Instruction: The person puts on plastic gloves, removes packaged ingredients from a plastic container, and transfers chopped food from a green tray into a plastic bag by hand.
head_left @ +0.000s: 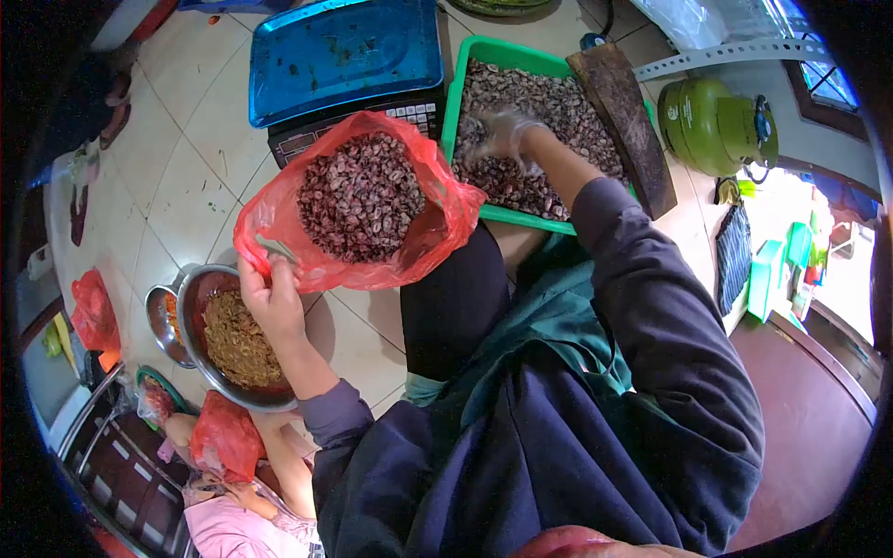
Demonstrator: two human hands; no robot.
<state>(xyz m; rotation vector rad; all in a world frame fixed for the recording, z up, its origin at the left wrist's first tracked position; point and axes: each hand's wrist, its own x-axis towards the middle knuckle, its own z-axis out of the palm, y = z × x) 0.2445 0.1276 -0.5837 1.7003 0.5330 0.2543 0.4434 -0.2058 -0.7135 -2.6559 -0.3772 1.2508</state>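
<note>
My left hand (272,296) is closed on the near-left rim of a red plastic bag (321,270), fingers pinching its edge. The bag's mouth gapes upward, showing many small purple-brown pieces with pale spots (361,195). In a clear plastic glove, my right hand (505,138) reaches into a green tray (458,98) to the bag's right. Similar purple-brown pieces (549,102) fill that tray. The glove is smeared and its fingers are partly lost against the pieces, so their grip does not show.
A scale with a blue pan (344,56) stands behind the bag. A dark wooden block (625,130) rests along the tray's right side, near a green gas cylinder (707,126). A metal bowl of brown mixture (237,344) sits left. Below it, another person in pink (237,521) has a red bag (226,437).
</note>
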